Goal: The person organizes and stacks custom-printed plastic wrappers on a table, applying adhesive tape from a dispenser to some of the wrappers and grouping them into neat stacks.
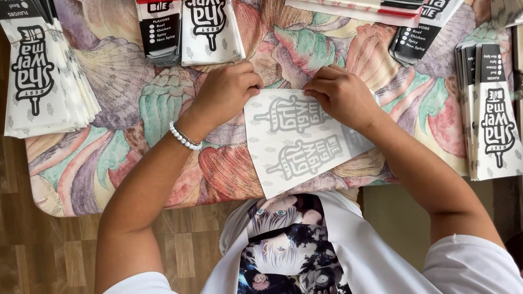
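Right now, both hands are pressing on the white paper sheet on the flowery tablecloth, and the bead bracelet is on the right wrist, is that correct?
Not quite: in the head view the bead bracelet is on the left wrist, not the right. The rest holds: the left hand and right hand both press on the white paper sheet on the flowery tablecloth.

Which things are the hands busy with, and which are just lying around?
Busy with:
- left hand
- right hand
- flat paper sheet, pressed under both hands

Lying around:
- big paper stack at left
- paper stack at right
- paper stacks along the top
- flowery tablecloth
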